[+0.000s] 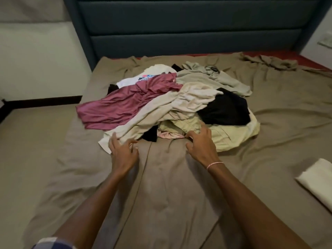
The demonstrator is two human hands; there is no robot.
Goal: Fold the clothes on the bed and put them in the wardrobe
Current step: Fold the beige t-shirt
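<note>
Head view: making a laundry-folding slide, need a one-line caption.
Left hand and right hand reach the near edge of an unfolded clothes pile on the bed; a folded cream cloth lies apart.

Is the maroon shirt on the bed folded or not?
Unfolded. The maroon shirt lies rumpled and spread out, partly under a beige garment.

Teal padded headboard [195, 24] — pale wall [36, 69]

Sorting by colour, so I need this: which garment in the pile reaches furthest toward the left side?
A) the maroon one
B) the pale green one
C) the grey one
A: the maroon garment lies spread furthest left, beyond every other one.
</note>
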